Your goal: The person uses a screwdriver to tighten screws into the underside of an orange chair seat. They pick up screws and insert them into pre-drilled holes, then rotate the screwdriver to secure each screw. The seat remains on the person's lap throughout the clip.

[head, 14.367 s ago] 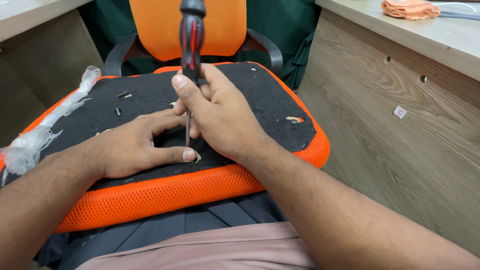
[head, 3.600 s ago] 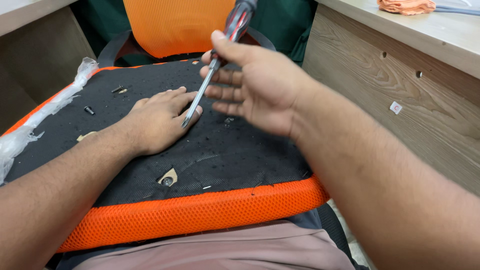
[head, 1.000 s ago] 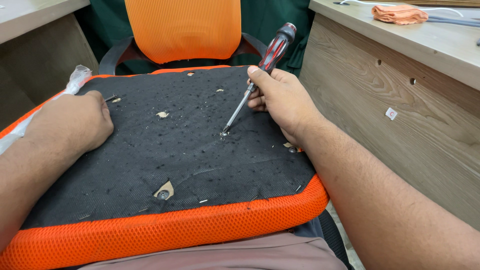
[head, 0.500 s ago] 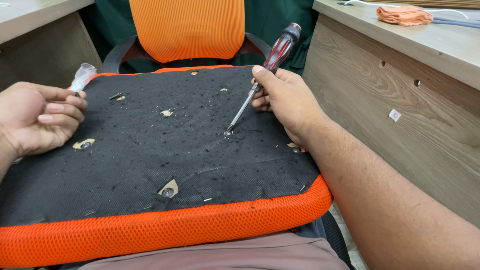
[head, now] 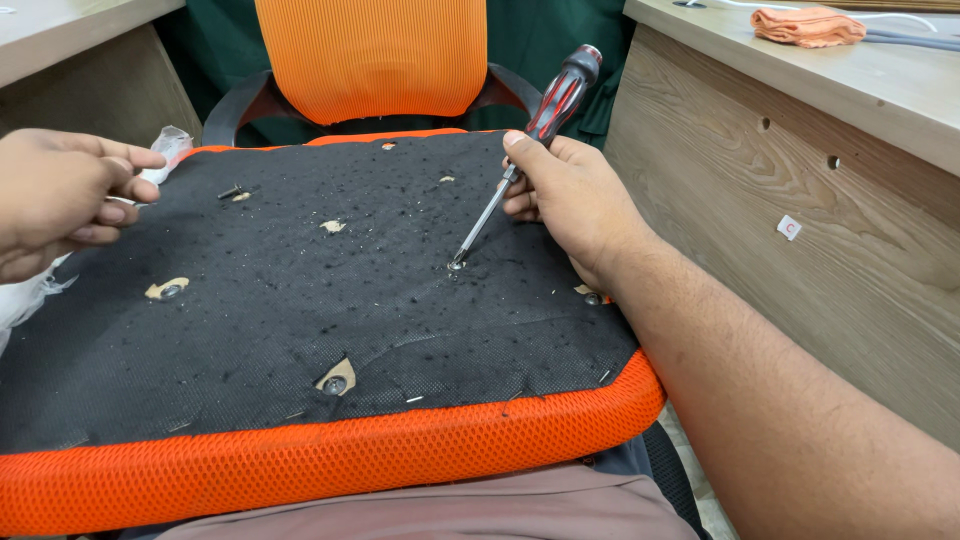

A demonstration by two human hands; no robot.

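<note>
Head view shows your right hand (head: 575, 200) clenched around a screwdriver (head: 530, 140), fingers (head: 520, 205) wrapped about the lower part of its red and black handle. The shaft slants down to the left, and its tip rests on a small screw (head: 455, 266) set in the black fabric (head: 300, 310) that covers the underside of a seat (head: 330, 460). The seat lies flat across your lap, its orange mesh edge towards you.

Your left hand (head: 60, 195) hovers at the seat's left edge, off the fabric, its fingers (head: 125, 160) loosely curled. Whether they pinch anything you cannot tell. Just beside that hand, some white plastic wrap (head: 172, 145) hangs off the seat's far left corner.

Several torn spots in the fabric show pale wood beneath: one near the front edge (head: 336, 378), with a metal fitting in it, one at the left (head: 166, 290) and a smaller one further back (head: 333, 226). A loose dark bolt (head: 230, 191) lies on the fabric near the far left corner. Another fitting (head: 590, 296) sits just under your right wrist.

Beyond the seat stands an orange mesh chair back (head: 370, 60). At your right a wooden counter (head: 800, 170) rises, with an orange cloth (head: 805, 24) on top.
</note>
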